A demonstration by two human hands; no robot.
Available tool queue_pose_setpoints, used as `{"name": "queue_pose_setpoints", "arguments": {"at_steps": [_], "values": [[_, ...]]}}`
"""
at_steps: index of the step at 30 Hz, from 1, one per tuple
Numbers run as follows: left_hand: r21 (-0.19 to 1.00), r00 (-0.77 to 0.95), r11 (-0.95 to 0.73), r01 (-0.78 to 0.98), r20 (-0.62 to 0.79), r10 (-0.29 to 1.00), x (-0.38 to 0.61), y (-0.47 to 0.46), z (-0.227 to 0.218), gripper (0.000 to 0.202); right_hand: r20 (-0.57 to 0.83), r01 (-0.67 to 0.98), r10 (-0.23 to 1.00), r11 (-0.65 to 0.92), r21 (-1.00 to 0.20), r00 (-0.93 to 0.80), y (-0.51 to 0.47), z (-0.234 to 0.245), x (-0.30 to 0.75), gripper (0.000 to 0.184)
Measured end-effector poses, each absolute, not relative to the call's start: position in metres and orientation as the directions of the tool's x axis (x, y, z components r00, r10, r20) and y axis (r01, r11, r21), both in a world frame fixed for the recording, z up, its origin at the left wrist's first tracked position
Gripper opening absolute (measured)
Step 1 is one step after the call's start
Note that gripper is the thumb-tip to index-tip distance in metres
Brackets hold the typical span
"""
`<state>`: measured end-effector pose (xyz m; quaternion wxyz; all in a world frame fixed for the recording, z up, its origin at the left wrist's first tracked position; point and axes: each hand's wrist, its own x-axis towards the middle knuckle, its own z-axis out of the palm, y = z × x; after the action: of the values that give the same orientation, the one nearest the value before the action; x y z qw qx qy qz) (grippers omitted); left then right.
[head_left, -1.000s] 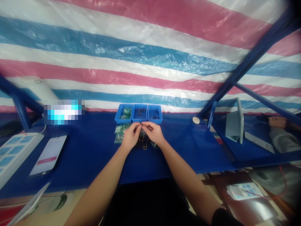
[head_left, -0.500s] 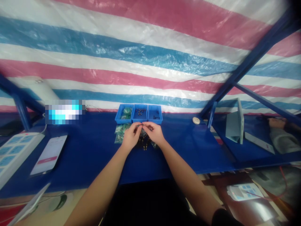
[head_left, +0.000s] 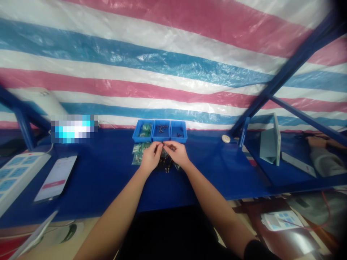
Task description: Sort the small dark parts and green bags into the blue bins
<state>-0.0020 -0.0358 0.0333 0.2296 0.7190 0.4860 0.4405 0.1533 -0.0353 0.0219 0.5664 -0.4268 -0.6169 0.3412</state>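
Note:
My left hand (head_left: 152,155) and my right hand (head_left: 177,151) meet fingertip to fingertip over the blue table, just in front of three small blue bins. Both are closed in a pinch; whatever sits between the fingertips is too small to name. Beneath them lies a pile of dark small parts with gold-coloured tips (head_left: 167,169), partly hidden by the hands. Green items in clear plastic bags (head_left: 137,157) lie beside my left hand. The left bin (head_left: 142,139) holds green bagged items, the middle bin (head_left: 161,138) small dark metal pieces, the right bin (head_left: 179,138) a few dark bits.
To the left lie a smartphone (head_left: 56,178) and a white power strip (head_left: 20,169). A round cream-coloured object (head_left: 226,138) and a tablet-like stand (head_left: 271,141) are on the right. Another person's sleeve (head_left: 324,162) shows at the far right. Blue metal frame bars (head_left: 287,59) slant across both sides.
Little differs. My fingertips have shifted very slightly against each other, while the bins, bags and pile stay where they were.

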Motion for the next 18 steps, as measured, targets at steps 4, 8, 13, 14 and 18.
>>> {"name": "queue_pose_setpoints", "arguments": {"at_steps": [4,8,13,14,18], "values": [[0.768,0.124,-0.418,0.486,0.412,0.903,-0.0018,-0.0359,0.0316,0.027,0.39,0.142,0.921,0.382,-0.913,0.026,-0.0352,0.0241,0.1543,0.028],[0.757,0.143,-0.434,0.488,0.421,0.896,-0.0023,-0.0354,0.0314,0.026,0.366,0.131,0.93,0.361,-0.923,0.016,-0.0359,0.026,0.1543,0.03],[0.748,0.163,-0.431,0.505,0.407,0.899,-0.0026,-0.0344,0.0321,0.027,0.349,0.064,0.937,0.348,-0.935,0.006,-0.0369,0.0278,0.1531,0.031],[0.748,0.166,-0.435,0.502,0.41,0.897,-0.0025,-0.0342,0.0319,0.026,0.346,0.048,0.938,0.346,-0.937,0.004,-0.037,0.0279,0.1528,0.03],[0.743,0.172,-0.449,0.497,0.423,0.89,-0.0022,-0.0333,0.0303,0.026,0.367,0.01,0.93,0.367,-0.93,0.001,-0.0376,0.0281,0.1516,0.027]]}}
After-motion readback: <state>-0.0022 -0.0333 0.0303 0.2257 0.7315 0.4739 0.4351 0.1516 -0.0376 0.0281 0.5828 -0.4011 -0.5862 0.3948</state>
